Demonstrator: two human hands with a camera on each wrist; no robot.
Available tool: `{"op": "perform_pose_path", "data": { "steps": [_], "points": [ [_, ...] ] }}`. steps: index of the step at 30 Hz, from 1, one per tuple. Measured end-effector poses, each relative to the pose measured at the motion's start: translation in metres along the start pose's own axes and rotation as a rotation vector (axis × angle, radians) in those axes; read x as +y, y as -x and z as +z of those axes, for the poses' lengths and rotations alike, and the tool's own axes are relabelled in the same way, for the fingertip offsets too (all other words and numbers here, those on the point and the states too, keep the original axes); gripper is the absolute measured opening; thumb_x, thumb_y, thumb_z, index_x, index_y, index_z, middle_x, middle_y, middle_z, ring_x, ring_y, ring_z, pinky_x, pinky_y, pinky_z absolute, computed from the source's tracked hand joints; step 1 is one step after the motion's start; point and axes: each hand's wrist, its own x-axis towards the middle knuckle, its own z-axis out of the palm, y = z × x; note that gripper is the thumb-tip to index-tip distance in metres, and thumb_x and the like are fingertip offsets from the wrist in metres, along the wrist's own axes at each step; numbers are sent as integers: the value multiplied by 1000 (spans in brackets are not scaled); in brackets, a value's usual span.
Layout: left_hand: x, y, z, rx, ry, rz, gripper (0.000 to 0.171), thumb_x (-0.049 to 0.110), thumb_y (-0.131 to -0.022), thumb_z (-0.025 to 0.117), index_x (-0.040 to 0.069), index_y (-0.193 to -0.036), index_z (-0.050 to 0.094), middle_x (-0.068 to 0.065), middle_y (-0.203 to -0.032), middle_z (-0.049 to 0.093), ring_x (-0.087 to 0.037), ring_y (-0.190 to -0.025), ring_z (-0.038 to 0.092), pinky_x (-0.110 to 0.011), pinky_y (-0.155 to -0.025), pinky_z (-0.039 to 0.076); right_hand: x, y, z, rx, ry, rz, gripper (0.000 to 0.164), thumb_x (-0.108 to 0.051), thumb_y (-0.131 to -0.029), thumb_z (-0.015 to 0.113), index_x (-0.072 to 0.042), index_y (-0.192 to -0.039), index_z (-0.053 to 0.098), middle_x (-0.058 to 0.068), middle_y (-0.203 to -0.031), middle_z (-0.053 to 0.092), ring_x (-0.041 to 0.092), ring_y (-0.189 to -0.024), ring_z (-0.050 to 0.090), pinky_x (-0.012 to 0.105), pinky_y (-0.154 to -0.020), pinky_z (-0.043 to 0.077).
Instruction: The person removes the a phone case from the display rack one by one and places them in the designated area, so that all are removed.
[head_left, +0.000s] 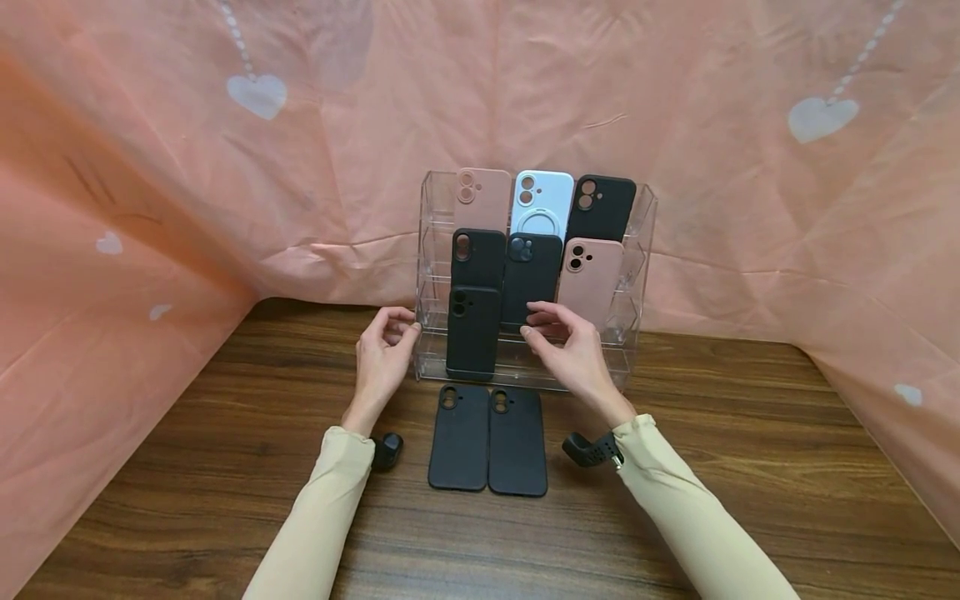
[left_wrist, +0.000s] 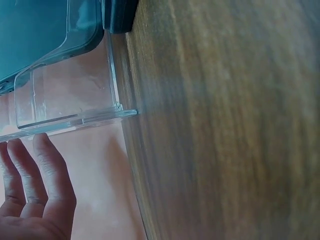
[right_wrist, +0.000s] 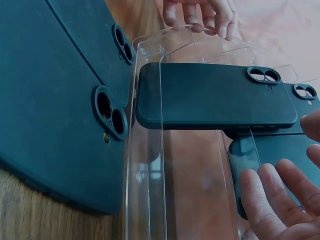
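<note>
A: Head view. State the position of each hand.

B: The left hand (head_left: pixel 381 350) is resting its fingertips at the left side of the clear stand (head_left: pixel 435 208); its fingers are bending loosely. The right hand (head_left: pixel 576 346) is hovering at the front of the stand, thumb and fingers spreading apart with nothing between them. Whether it is touching the middle case (head_left: pixel 531 279) just behind it, I cannot tell.

A: And the other cases?

B: The bottom case (head_left: pixel 474 337) is standing between the hands, in the lowest tier. A black case (head_left: pixel 477 260) and a pink case (head_left: pixel 592 275) are flanking the middle case. Pink (head_left: pixel 483 204), white (head_left: pixel 542 200) and black (head_left: pixel 602 207) top cases are leaning in the upper tier. Two flat cases (head_left: pixel 459 437) (head_left: pixel 517 442) are lying side by side on the table (head_left: pixel 300 400), nearer the person than both hands.

A: Left wrist view?

B: Three fairly straight fingers are meeting the stand's outer edge. A dark case (left_wrist: pixel 40 35) is showing beyond the clear panel.

A: Right wrist view?

B: The right hand is holding nothing; its fingers are curving slightly, below and right of the bottom case. The left hand is reaching the stand's far side. The flat cases are lying at left, just beside the stand.
</note>
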Motion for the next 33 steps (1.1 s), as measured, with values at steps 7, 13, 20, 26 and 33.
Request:
{"op": "perform_pose_path", "data": {
  "steps": [7, 13, 20, 26, 33],
  "points": [
    [-1, -1, 0, 7, -6, 9, 15, 18, -94, 70, 13, -108, 69, -10, -91, 72, -5, -64, 61, -21, -58, 49, 1, -8, 10, -3, -72, 11, 39, -9, -96, 70, -7, -134, 64, 19, -117, 71, 32, -100, 72, 20, -74, 60],
    [-1, 0, 0, 3, -11, 6, 14, 18, -95, 70, 14, -108, 69, -10, -91, 71, -6, -65, 61, -20, -58, 50, 1, -13, 17, 3, -115, 29, 39, -8, -95, 70, -7, -134, 64, 21, -116, 72, 23, -97, 73, 23, -72, 61],
    [-1, 0, 0, -4, -2, 4, 15, 17, -96, 70, 14, -110, 69, -12, -93, 71, -7, -65, 61, -20, -58, 51, -1, -15, 22, -28, -158, 66, 41, -9, -95, 70, -9, -135, 63, 20, -119, 71, 32, -102, 74, 31, -76, 64],
    [-2, 0, 0, -6, 1, -3, 15, 17, -96, 69, 14, -111, 69, -13, -94, 71, -5, -66, 61, -19, -59, 51, -1, -18, 26, -35, -189, 91, 43, -9, -95, 71, -9, -137, 62, 22, -121, 71, 42, -104, 72, 32, -78, 64],
    [0, 0, 0, -3, -4, -3, 15, 17, -95, 70, 13, -110, 69, -11, -93, 72, -7, -67, 61, -20, -60, 50, -3, -21, 33, 3, -141, 95, 41, -8, -93, 73, -12, -134, 65, 20, -117, 74, 39, -99, 74, 20, -68, 58]
  ]
}}
